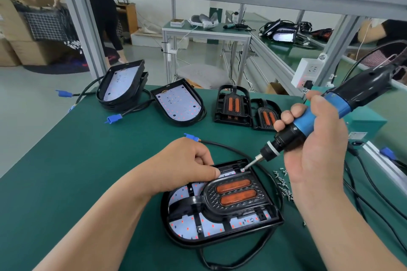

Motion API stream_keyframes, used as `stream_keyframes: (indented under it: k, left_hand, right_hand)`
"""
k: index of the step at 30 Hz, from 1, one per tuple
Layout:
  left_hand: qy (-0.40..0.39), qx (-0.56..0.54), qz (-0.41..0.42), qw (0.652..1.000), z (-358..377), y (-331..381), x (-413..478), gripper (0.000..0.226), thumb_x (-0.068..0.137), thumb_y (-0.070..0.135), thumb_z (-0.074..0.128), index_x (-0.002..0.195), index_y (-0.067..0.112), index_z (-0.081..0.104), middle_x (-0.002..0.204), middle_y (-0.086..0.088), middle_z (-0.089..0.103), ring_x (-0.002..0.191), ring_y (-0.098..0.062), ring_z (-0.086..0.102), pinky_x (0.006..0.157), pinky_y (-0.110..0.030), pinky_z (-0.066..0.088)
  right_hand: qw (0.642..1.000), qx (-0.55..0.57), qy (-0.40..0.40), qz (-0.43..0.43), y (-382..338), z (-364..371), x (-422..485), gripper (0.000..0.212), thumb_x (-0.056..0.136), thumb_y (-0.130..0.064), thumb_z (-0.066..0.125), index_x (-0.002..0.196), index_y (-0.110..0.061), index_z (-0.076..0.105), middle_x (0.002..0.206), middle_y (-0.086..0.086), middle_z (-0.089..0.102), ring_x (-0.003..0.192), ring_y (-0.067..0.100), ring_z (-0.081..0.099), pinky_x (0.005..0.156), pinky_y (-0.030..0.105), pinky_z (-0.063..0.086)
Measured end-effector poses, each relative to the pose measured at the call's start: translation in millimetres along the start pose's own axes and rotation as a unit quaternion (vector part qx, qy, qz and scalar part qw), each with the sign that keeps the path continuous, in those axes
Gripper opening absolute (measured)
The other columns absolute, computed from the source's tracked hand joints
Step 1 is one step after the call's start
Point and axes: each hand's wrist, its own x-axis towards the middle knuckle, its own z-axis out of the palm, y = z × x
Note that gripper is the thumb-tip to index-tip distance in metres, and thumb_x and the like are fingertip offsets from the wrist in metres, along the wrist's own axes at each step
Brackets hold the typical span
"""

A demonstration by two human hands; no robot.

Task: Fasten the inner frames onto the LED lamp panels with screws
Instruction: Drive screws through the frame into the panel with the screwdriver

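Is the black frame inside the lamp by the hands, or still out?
In. The inner frame lies inside the lamp panel, the white board showing through its gaps.

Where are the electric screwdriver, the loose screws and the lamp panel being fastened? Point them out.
electric screwdriver [341, 103], head view, blue collar of its body.
loose screws [283, 183], head view, middle of the scattered pile.
lamp panel [187, 226], head view, white LED board near the rounded end.
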Motion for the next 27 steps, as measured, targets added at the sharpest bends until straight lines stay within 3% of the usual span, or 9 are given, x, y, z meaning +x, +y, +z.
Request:
stream_keyframes:
  k: [11,27]
  left_hand:
    - [-0.002,-0.003,0.017,1.000,2,-1,-2,0.023,0.086,0.031,0.083,0.079,0.013,0.070,0.058,0.003,0.050,0.055,-0.014,0.037,0.055,-0.026,0.032]
    - [0.018,0.052,0.025,0.998,8,-4,2,0.027,0.090,0.030,0.080,0.070,0.018,0.065,0.047,0.012,0.036,0.048,-0.008,0.029,0.049,-0.021,0.027]
  right_hand:
    - [0.999,-0.008,-0.036,-0.025,-2,4,-4,0.015,0.096,-0.022,0.060,0.110,-0.018,0.060,0.076,0.001,0.053,0.068,0.021,0.054,0.064,0.033,0.053]
    - [0.986,-0.075,-0.145,-0.032,-1,16,-16,0.028,0.089,-0.021,0.065,0.115,-0.019,0.059,0.074,0.004,0.054,0.067,0.024,0.054,0.064,0.039,0.053]
